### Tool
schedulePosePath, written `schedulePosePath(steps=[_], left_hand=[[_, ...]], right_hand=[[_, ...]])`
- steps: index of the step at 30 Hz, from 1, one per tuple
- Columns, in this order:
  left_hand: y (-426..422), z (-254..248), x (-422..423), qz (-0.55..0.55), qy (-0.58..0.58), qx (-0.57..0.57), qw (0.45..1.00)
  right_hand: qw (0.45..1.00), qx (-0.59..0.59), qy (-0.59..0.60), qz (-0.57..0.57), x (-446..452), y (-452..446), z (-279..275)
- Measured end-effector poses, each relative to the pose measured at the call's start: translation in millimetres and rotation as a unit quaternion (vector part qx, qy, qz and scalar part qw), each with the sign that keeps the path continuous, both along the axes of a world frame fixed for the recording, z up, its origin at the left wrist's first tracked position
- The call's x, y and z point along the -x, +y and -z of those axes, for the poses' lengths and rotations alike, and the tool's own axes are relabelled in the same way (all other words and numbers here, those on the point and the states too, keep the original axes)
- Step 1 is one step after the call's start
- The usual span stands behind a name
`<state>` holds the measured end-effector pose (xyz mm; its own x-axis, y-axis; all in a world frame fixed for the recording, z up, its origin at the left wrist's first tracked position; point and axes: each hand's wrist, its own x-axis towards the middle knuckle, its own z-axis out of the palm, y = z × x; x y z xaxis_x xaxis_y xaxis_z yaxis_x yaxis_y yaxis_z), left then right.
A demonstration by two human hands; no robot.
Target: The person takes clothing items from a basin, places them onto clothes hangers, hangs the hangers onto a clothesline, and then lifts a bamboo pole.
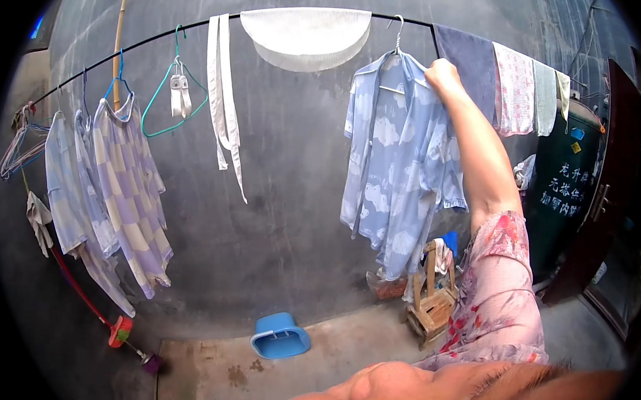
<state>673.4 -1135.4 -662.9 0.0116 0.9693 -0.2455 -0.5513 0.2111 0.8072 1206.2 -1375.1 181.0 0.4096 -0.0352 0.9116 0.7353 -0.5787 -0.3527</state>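
Bare skin (395,386) spans 6 o'clock; near 1:30 the right hand (442,75) grips a blue shirt (402,159), fingers closed; left hand, cannot tell.

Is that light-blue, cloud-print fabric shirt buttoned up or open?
Open: the shirt hangs with its front edges apart, the white hanger showing between them.

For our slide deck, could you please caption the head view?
Right hand grasping the shoulder of a blue shirt on a hanger.
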Motion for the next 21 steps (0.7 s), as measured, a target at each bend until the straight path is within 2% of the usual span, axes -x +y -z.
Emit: schedulePosePath(steps=[2,7,9,11,14,16,18,21], left_hand=[[-7.6,-15.6,2.4,0.001,0.015,0.005,1.000],[5.3,-23.3,-4.4,0.018,0.039,-0.007,0.999],[-2.7,-16.8,2.4,0.016,0.069,-0.010,0.997],[-27.6,-32.1,5.6,-0.002,0.095,-0.011,0.995],[-56.4,-53.4,20.2,0.000,0.139,-0.009,0.990],[-77.6,-55.4,36.9,-0.016,0.138,0.006,0.990],[-104.5,-51.0,57.5,-0.031,0.145,0.009,0.989],[-152.3,-37.9,93.9,-0.076,0.143,0.040,0.986]], right_hand=[[1.000,0.016,-0.005,0.010,27.0,-4.7,17.0],[0.980,0.028,-0.117,0.160,48.6,7.2,46.4],[0.938,0.030,-0.284,0.198,51.3,10.9,71.8],[0.889,-0.031,-0.451,0.073,54.4,27.9,112.5],[0.862,0.057,-0.476,-0.165,91.4,54.2,212.0],[0.848,0.139,-0.419,-0.294,123.3,71.8,284.2],[0.811,0.211,-0.284,-0.467,145.8,87.3,351.9],[0.750,0.270,-0.113,-0.593,164.0,110.9,454.0]])
